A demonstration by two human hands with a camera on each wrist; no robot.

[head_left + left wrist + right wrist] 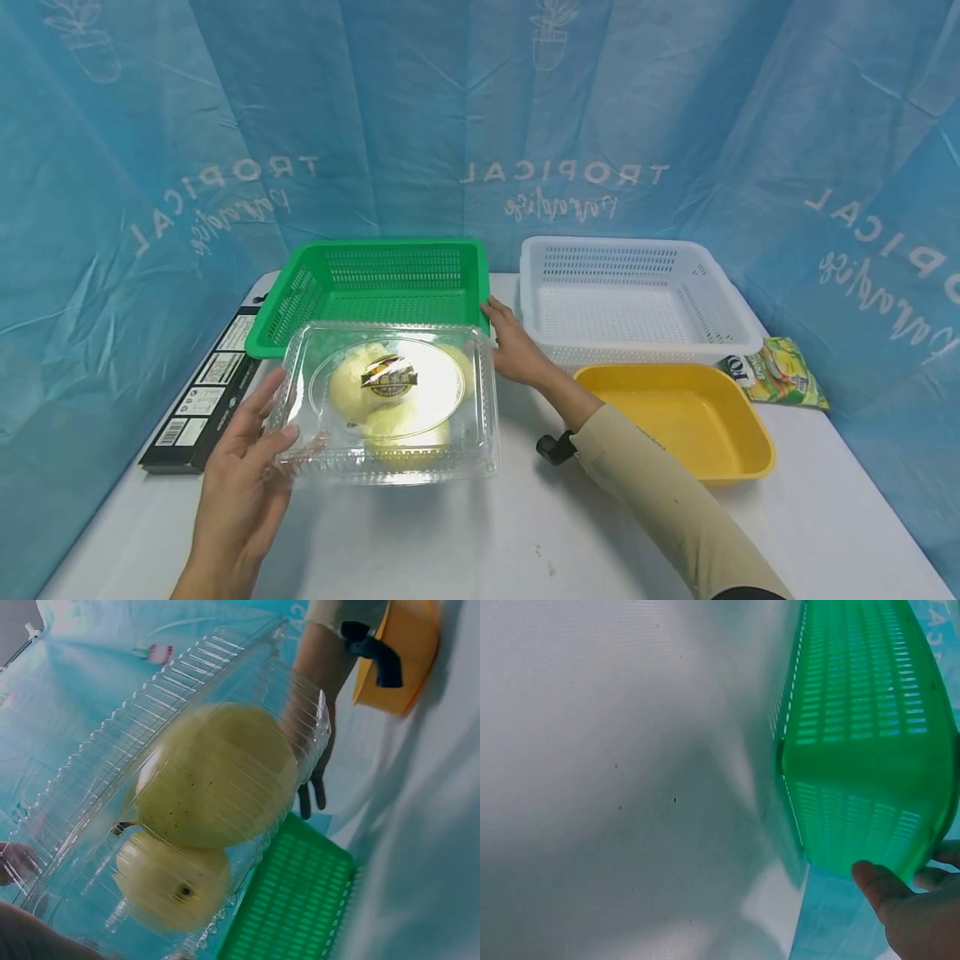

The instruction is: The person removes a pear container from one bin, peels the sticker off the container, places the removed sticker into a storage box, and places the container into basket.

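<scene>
My left hand point(243, 475) holds a clear plastic fruit box point(480, 417) by its left side, thumb on top of the edge. Inside are several pale yellow pears point(217, 776), and a dark and gold label sits on the lid. The box is held up over the table, in front of the green basket point(480, 275). At that basket's right side, my right hand point(521, 350) reaches out with its fingertips at the rim. In the right wrist view its thumb point(881, 885) lies against the basket's outer wall near the corner.
A white basket point(637, 346) stands at the back right. In front of it sits a yellow tub point(675, 417), close to my right forearm. A green and yellow packet point(787, 375) lies beyond, and a long black box point(198, 408) lies left. Blue curtains point(465, 108) enclose the table.
</scene>
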